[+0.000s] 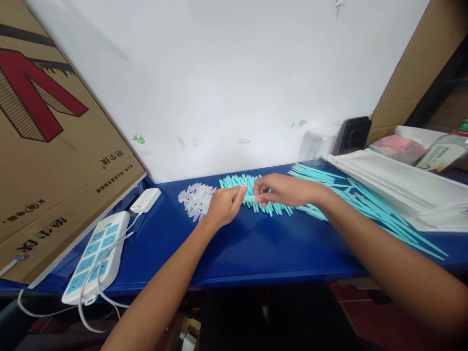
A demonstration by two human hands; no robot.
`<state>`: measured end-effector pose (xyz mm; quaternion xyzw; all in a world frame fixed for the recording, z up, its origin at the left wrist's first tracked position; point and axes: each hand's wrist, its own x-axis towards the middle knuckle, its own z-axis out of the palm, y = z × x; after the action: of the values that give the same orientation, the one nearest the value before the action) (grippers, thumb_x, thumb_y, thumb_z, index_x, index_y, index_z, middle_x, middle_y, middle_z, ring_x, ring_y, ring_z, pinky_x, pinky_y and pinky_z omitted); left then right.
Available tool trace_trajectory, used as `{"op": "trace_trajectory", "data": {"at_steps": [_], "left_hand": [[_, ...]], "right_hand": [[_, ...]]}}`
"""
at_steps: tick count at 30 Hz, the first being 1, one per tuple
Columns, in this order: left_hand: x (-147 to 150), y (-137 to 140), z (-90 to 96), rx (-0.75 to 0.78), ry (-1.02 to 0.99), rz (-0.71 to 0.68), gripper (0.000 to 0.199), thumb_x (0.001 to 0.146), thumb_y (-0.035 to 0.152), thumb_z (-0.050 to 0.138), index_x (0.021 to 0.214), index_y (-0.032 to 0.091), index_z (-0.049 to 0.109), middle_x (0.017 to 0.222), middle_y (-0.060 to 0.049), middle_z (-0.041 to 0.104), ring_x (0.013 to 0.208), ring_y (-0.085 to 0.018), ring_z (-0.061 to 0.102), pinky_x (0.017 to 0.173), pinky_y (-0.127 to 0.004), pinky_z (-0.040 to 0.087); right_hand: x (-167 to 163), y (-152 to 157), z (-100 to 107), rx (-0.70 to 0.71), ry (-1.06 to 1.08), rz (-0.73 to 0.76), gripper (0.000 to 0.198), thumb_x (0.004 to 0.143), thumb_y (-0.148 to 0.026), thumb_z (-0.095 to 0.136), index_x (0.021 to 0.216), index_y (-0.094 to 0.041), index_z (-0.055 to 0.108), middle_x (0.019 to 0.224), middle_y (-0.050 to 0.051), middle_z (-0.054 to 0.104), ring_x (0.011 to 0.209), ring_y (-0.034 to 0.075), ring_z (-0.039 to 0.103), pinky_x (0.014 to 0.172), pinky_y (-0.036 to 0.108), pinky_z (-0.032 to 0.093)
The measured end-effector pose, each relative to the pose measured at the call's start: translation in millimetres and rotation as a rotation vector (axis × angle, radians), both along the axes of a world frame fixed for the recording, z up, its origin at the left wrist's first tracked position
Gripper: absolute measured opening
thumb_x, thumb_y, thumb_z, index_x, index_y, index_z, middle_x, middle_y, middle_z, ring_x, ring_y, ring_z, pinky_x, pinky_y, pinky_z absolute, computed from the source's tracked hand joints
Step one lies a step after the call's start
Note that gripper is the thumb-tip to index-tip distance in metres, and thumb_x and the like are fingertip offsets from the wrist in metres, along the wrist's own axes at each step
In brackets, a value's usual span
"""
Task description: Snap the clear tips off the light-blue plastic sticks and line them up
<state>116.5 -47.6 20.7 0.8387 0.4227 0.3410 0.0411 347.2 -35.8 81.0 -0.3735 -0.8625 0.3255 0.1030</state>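
Observation:
My left hand (225, 204) is closed, its thumb pressed on one end of a short turquoise stick (249, 198). At the other end, my right hand (280, 190) pinches the same stick between thumb and fingertips. Both hands are over a heap of short turquoise sticks (278, 209), partly hidden by them. Left of that heap lies a pile of small translucent whitish pieces (196, 199), close to my left hand. Long pointed turquoise strips (387, 209) are spread to the right, partly behind my right forearm.
A blue table (241, 258) meets a white wall (234, 87). A power strip (97, 258) with cables and a white adapter (145, 200) sit at left beside a large cardboard box (54, 161). At right are a clear cup (315, 146), a black object (354, 135) and white trays (402, 180).

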Motion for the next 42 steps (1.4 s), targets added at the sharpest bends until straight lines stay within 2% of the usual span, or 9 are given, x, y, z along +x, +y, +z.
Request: {"op": "trace_trajectory", "data": {"at_steps": [6, 14, 19, 21, 23, 28, 36, 39, 42], "left_hand": [[-5, 9, 0.5, -0.118, -0.135, -0.055, 0.055, 0.106, 0.049, 0.038, 0.062, 0.02, 0.023, 0.058, 0.003, 0.021, 0.055, -0.012, 0.022, 0.056, -0.031, 0.019], [-14, 17, 6.2, -0.19, -0.23, -0.025, 0.056, 0.103, 0.056, 0.041, 0.064, 0.021, 0.021, 0.061, 0.003, 0.02, 0.057, -0.011, 0.021, 0.055, -0.03, 0.016], [-62, 38, 18.9, 0.028, -0.374, 0.339, 0.057, 0.103, 0.058, 0.038, 0.061, 0.022, 0.023, 0.055, 0.003, 0.024, 0.052, -0.012, 0.026, 0.054, -0.031, 0.02], [-77, 45, 19.9, 0.144, -0.252, 0.543, 0.057, 0.105, 0.052, 0.033, 0.058, 0.022, 0.029, 0.053, 0.001, 0.032, 0.053, -0.014, 0.033, 0.056, -0.031, 0.023], [-83, 49, 16.0, 0.119, 0.0, 0.646, 0.057, 0.105, 0.049, 0.033, 0.058, 0.02, 0.046, 0.056, -0.004, 0.048, 0.057, -0.017, 0.047, 0.06, -0.031, 0.03], [-77, 49, 2.0, -0.115, 0.484, 0.692, 0.052, 0.103, 0.047, 0.035, 0.085, 0.017, 0.074, 0.084, -0.016, 0.073, 0.081, -0.031, 0.069, 0.072, -0.036, 0.045], [-87, 50, 3.8, -0.202, 0.531, 0.758, 0.042, 0.096, 0.049, 0.05, 0.097, 0.016, 0.076, 0.1, -0.019, 0.074, 0.096, -0.037, 0.071, 0.08, -0.042, 0.052], [-88, 49, 4.2, -0.197, 0.515, 0.765, 0.041, 0.095, 0.051, 0.053, 0.096, 0.017, 0.074, 0.1, -0.019, 0.074, 0.096, -0.038, 0.071, 0.08, -0.043, 0.051], [-83, 46, 5.7, -0.1, 0.456, 0.715, 0.038, 0.096, 0.051, 0.052, 0.099, 0.019, 0.072, 0.103, -0.015, 0.073, 0.094, -0.034, 0.07, 0.079, -0.041, 0.05]], "right_hand": [[-4, 3, -15, -0.051, 0.154, 0.066, 0.035, 0.094, -0.052, 0.06, 0.088, -0.018, 0.069, 0.087, 0.007, 0.077, 0.077, 0.02, 0.069, 0.068, 0.028, 0.049], [-5, 6, -9, -0.023, 0.175, 0.069, 0.034, 0.093, -0.049, 0.062, 0.083, -0.018, 0.072, 0.082, 0.006, 0.077, 0.075, 0.018, 0.069, 0.067, 0.027, 0.047], [14, 13, -8, 0.036, 0.111, -0.128, 0.037, 0.09, -0.051, 0.065, 0.079, -0.017, 0.073, 0.081, 0.009, 0.078, 0.068, 0.017, 0.066, 0.063, 0.027, 0.045], [17, 19, -10, 0.069, 0.118, -0.311, 0.038, 0.091, -0.051, 0.064, 0.083, -0.015, 0.074, 0.078, 0.009, 0.078, 0.064, 0.017, 0.064, 0.06, 0.027, 0.044], [11, 27, -14, 0.095, 0.078, -0.435, 0.038, 0.093, -0.049, 0.062, 0.085, -0.014, 0.075, 0.073, 0.009, 0.076, 0.057, 0.016, 0.06, 0.056, 0.028, 0.042], [-23, 50, -26, 0.167, -0.18, -0.405, 0.039, 0.098, -0.042, 0.056, 0.076, -0.015, 0.074, 0.063, 0.008, 0.07, 0.053, 0.017, 0.058, 0.055, 0.03, 0.04], [-62, 57, -28, 0.219, -0.332, -0.472, 0.042, 0.1, -0.041, 0.058, 0.073, -0.012, 0.071, 0.065, 0.015, 0.069, 0.063, 0.024, 0.065, 0.063, 0.034, 0.046], [-50, 51, -19, 0.229, -0.329, -0.475, 0.05, 0.1, -0.05, 0.058, 0.068, -0.014, 0.07, 0.064, 0.013, 0.07, 0.058, 0.022, 0.064, 0.064, 0.035, 0.047], [-18, 39, -7, 0.259, -0.262, -0.484, 0.047, 0.098, -0.057, 0.058, 0.082, -0.016, 0.074, 0.067, 0.01, 0.073, 0.059, 0.021, 0.065, 0.062, 0.035, 0.046]]}}
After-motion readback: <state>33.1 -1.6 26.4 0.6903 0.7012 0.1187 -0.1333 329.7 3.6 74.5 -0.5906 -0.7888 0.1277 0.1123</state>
